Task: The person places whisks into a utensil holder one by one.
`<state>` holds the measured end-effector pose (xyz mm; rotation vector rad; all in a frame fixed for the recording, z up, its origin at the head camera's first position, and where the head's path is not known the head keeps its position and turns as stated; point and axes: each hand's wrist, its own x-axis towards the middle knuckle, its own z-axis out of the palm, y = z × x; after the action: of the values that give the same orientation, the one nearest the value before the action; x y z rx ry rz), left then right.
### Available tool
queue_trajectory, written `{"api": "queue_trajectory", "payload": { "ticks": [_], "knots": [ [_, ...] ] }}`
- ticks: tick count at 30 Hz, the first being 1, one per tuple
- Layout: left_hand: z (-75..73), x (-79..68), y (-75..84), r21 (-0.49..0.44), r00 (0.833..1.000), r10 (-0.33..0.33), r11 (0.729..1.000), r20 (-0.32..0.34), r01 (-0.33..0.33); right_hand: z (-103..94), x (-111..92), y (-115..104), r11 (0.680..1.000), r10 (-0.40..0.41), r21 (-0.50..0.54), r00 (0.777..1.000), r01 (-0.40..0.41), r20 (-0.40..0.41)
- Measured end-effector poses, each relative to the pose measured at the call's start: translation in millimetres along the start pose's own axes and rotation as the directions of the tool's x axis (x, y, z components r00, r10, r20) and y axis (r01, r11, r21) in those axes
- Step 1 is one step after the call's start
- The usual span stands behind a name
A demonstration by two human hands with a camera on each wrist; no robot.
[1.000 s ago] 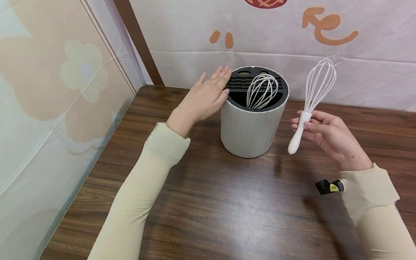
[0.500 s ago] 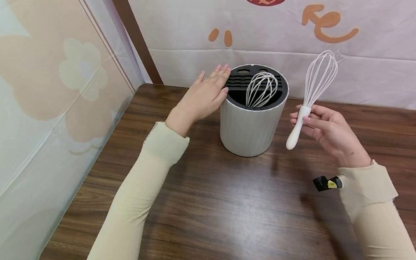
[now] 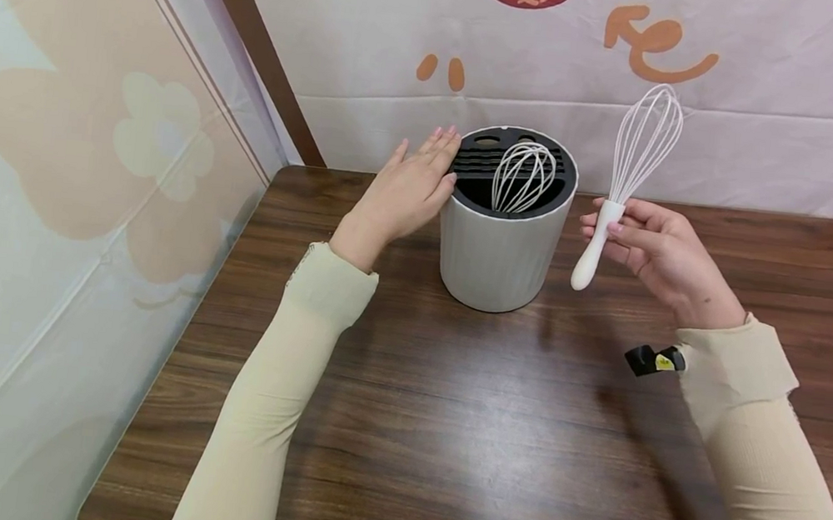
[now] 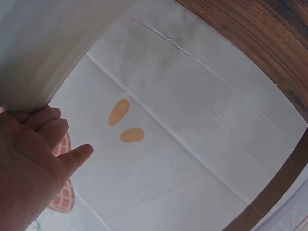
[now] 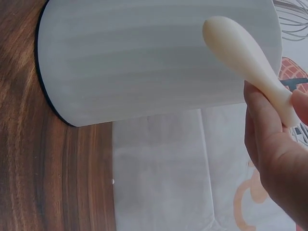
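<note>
My right hand (image 3: 661, 254) holds a white whisk (image 3: 603, 228) by the upper part of its handle, thumb against fingers, wire head upward, in the air to the right of a utensil holder (image 3: 499, 260). The holder is a pale ribbed cylinder with a black slotted top. A second whisk (image 3: 521, 178) stands in its front compartment, wires up and handle hidden inside. My left hand (image 3: 401, 200) lies with extended fingers against the holder's left rim. In the right wrist view, the handle end (image 5: 240, 50) points toward the holder's side.
The holder stands near the back edge of a brown wood-grain table (image 3: 444, 438). Behind the table hangs a pale printed cloth (image 3: 363, 37), and another patterned cloth (image 3: 44, 299) is on the left. A small black device (image 3: 651, 361) is strapped at the right cuff.
My right hand has lifted the whisk slightly. The left hand stays against the holder, and the holder with its whisk has not moved on the table.
</note>
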<state>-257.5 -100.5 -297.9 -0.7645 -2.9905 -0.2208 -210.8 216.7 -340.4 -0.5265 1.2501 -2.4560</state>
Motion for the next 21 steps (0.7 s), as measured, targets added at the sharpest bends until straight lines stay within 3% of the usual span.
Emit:
{"api": "queue_trajectory", "payload": {
  "ticks": [21],
  "knots": [
    [1.2,0.7,-1.1,0.007,1.000,0.004,1.000,-0.015,-0.004,3.8,2.2,-4.3,1.000,-0.007,-0.008,1.000,0.007,0.005]
  ]
}}
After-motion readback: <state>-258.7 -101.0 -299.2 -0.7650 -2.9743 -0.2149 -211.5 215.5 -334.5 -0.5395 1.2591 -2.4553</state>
